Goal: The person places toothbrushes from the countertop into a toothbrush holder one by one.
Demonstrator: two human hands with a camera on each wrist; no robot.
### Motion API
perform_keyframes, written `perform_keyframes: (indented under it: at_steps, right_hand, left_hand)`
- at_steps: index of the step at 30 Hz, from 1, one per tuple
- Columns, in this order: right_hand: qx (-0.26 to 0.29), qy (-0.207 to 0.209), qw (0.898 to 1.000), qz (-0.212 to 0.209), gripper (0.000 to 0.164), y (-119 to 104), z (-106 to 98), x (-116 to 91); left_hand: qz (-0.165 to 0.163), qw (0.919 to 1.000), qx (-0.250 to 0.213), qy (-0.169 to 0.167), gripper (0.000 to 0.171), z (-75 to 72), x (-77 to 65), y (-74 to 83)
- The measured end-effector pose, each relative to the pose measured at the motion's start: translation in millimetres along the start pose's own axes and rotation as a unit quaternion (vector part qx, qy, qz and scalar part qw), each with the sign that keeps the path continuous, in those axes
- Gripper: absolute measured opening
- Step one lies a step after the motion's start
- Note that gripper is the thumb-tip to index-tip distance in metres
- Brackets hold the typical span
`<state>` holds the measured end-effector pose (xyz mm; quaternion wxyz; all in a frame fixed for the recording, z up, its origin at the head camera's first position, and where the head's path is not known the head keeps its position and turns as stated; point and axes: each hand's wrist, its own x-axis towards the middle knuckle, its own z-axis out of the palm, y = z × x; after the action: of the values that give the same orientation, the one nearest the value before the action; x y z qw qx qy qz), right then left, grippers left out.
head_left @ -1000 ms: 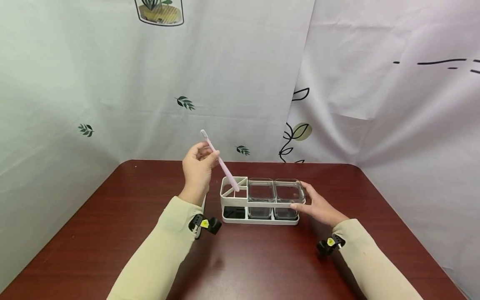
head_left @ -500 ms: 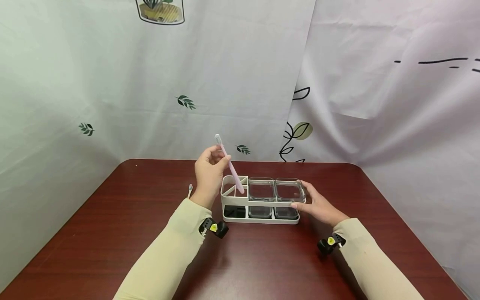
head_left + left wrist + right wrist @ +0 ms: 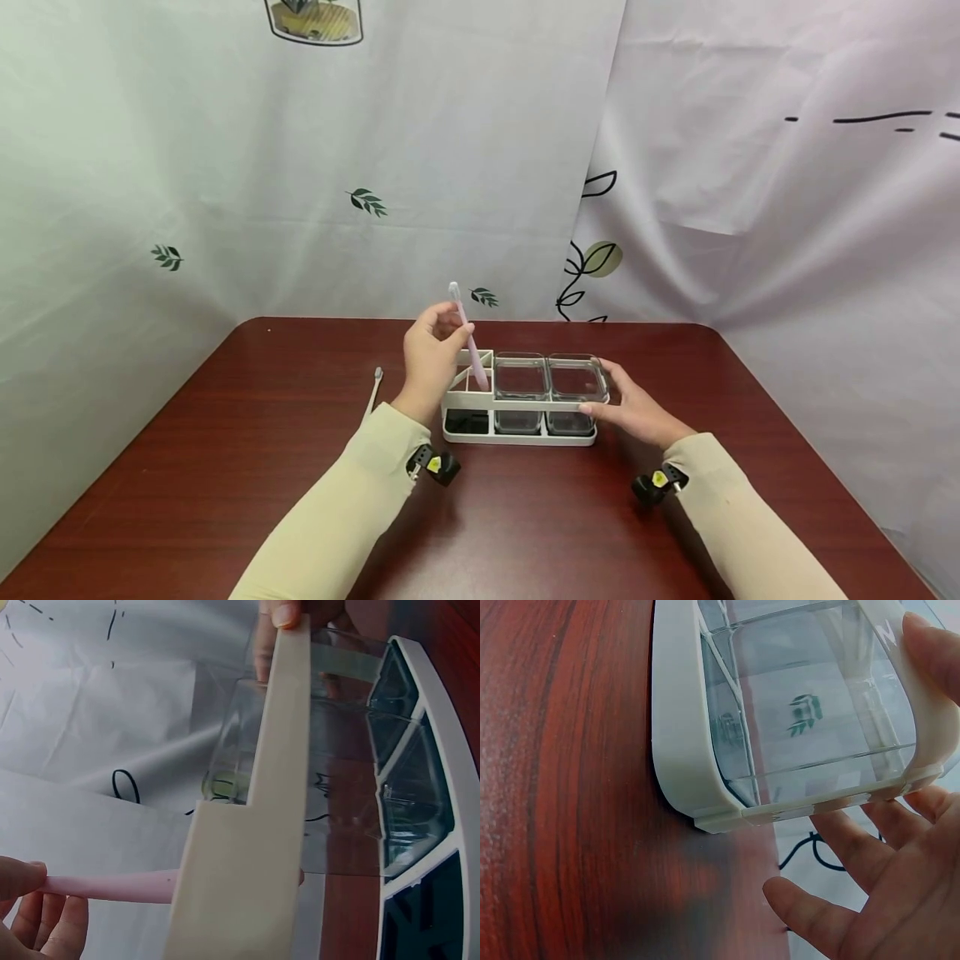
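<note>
We see the left hand [image 3: 432,360] pinching the pink toothbrush [image 3: 476,360] at the centre of the head view, its lower end within a compartment of the white rack [image 3: 525,405]; right of centre, the right hand [image 3: 636,412] grips the rack's end; a second toothbrush [image 3: 372,393] lies on the worktop [image 3: 562,525], left of centre.

pink toothbrush [image 3: 471,344] at an off-white rack [image 3: 468,401]
left of the rack, a second brush [image 3: 372,393] is pale, perhaps cream, too small to be sure; in the rack, clear colourless cups [image 3: 521,379] and a dark base [image 3: 467,422], blue-green from the left wrist; under it, a red-brown table [image 3: 562,517] with dark grain streaks; behind it, a greyish white cloth [image 3: 435,117] with green leaf sprigs and black line drawings.
</note>
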<state>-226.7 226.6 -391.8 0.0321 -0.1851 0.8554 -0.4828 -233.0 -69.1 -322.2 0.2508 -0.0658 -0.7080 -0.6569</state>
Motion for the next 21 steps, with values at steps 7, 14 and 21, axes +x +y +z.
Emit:
perform_keyframes:
  at_steps: [7,14,21]
  right_hand:
    - [-0.008,-0.001,1.000,0.000,0.083,-0.1,-0.2,-0.2]
    - [-0.004,-0.002,1.000,0.003,0.083,-0.6,0.1,-0.4]
    - [-0.005,0.001,1.000,0.002,0.083,-2.2,0.5,-0.4]
  left_hand:
    - [-0.009,0.9988,0.032,-0.036,0.026,1.1,-4.6,-2.8]
    - [0.012,0.9967,0.050,-0.064,0.024,4.3,-8.4,-9.7]
    - [0.016,0.9924,0.090,-0.082,0.024,5.6,-13.6,-10.8]
